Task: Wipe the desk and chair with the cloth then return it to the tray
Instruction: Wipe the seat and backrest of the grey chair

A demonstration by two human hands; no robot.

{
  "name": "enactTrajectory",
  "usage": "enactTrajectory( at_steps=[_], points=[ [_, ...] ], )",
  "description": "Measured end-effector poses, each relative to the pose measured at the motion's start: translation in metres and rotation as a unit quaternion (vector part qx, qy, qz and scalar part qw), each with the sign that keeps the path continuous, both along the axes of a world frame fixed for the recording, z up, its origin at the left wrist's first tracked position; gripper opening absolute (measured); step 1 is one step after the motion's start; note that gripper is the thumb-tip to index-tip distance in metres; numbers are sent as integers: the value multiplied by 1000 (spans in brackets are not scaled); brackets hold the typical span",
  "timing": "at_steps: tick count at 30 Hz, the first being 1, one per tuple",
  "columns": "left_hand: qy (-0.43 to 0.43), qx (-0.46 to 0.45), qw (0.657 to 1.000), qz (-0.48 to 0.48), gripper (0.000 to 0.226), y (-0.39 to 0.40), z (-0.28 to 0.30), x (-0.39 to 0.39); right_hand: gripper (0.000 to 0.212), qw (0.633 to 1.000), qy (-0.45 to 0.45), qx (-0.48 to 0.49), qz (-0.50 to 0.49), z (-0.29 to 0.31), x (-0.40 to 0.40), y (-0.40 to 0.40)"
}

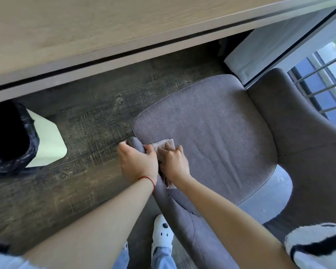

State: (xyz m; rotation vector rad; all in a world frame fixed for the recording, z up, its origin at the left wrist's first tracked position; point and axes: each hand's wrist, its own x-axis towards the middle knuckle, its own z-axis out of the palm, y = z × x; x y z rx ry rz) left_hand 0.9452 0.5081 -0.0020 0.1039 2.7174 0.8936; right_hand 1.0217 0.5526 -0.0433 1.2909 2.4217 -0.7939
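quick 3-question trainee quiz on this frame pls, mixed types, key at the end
1. True or false: the cloth lies on the desk.
2. Which hand grips the chair armrest? A) left hand B) right hand
3. Fill in: the bin on the floor is lined with a black ____.

Key: 1 false, the right hand presses it on the chair seat. 2 A. 3 bag.

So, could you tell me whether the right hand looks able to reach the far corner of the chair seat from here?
Probably yes: the right hand presses the cloth on the chair seat, and bare cushion lies ahead.
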Motion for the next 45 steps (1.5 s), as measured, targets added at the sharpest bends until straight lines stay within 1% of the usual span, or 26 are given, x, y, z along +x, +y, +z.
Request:
enactTrajectory(
  at_steps=[2, 4, 6, 7, 9, 10, 12, 13, 15, 17, 19, 20, 21, 23, 24, 25, 27, 28, 30, 32, 35, 38, 40, 41, 43, 45],
  points=[
    [2, 3, 1000, 2, 41, -2, 1, 1, 32, 1000, 19, 11, -3, 4, 2, 5],
    [-7, 13, 1000, 0, 41, -3, 0, 2, 42, 997, 36, 58, -42, 5, -6, 24],
    [-19, 10, 1000, -1, 43, -2, -1, -1, 50, 995, 36, 69, -59, 7, -20, 35],
    [-20, 1, 1000, -4, 43, -2, 0, 0, 47, 998, 25, 48, -41, 8, -25, 33],
    [-25, -10, 999, -20, 45, -4, 1, 0, 32, 1000, 1, 2, 4, 7, -29, 18],
    [-27, -13, 999, -33, 45, -5, 3, -1, 29, 1000, -15, -24, 8, 11, -27, 8],
    [-50, -34, 995, -78, 45, -8, 11, -5, 26, 996, -42, -73, -25, 23, -16, -5],
    [-67, -58, 989, -118, 47, -11, 16, -9, 26, 994, -44, -86, -53, 34, -8, -10],
    [-122, -114, 966, -198, 57, -17, 32, -18, 28, 989, -13, -85, -121, 62, 11, -17],
    [-157, -150, 946, -241, 65, -26, 58, -21, 33, 978, 68, -78, -179, 98, 31, -27],
    [-125, -156, 943, -265, 58, -37, 89, -13, 31, 961, 165, -63, -213, 140, 50, -38],
    [-93, -149, 942, -285, 52, -42, 105, -4, 26, 946, 217, -50, -235, 162, 59, -42],
    [-68, -131, 938, -313, 46, -47, 122, 8, 24, 924, 269, -45, -269, 184, 70, -47],
    [-47, -66, 920, -383, 35, -52, 152, 35, 31, 869, 352, -43, -346, 230, 96, -53],
    [-53, -36, 903, -424, 31, -52, 165, 47, 36, 845, 373, -37, -380, 249, 112, -56],
    [-67, -14, 878, -473, 26, -51, 176, 60, 39, 829, 384, -27, -407, 264, 129, -61],
    [-96, -2, 808, -582, 20, -49, 195, 83, 44, 803, 401, -14, -441, 287, 163, -77],
    [-103, -4, 778, -620, 19, -47, 201, 91, 45, 792, 410, -12, -452, 294, 174, -85],
    [-99, -5, 725, -682, 19, -46, 216, 118, 47, 753, 425, 18, -501, 308, 203, -105],
    [-100, 12, 693, -714, 19, -48, 228, 150, 49, 713, 427, 54, -554, 315, 229, -125],
    [-102, 31, 645, -757, 19, -55, 238, 204, 49, 670, 422, 83, -605, 312, 268, -146],
    [-122, 46, 611, -781, 25, -63, 235, 251, 47, 624, 427, 103, -647, 302, 304, -159],
    [-145, 37, 598, -787, 36, -66, 228, 274, 45, 599, 437, 118, -661, 291, 327, -163],
    [-137, 25, 590, -795, 46, -67, 222, 282, 44, 588, 442, 123, -666, 285, 337, -165],
    [-83, 3, 577, -813, 67, -68, 206, 291, 43, 560, 466, 122, -674, 272, 356, -168],
    [-10, 6, 567, -824, 80, -69, 191, 293, 46, 520, 498, 116, -684, 258, 371, -174]
  ],
)
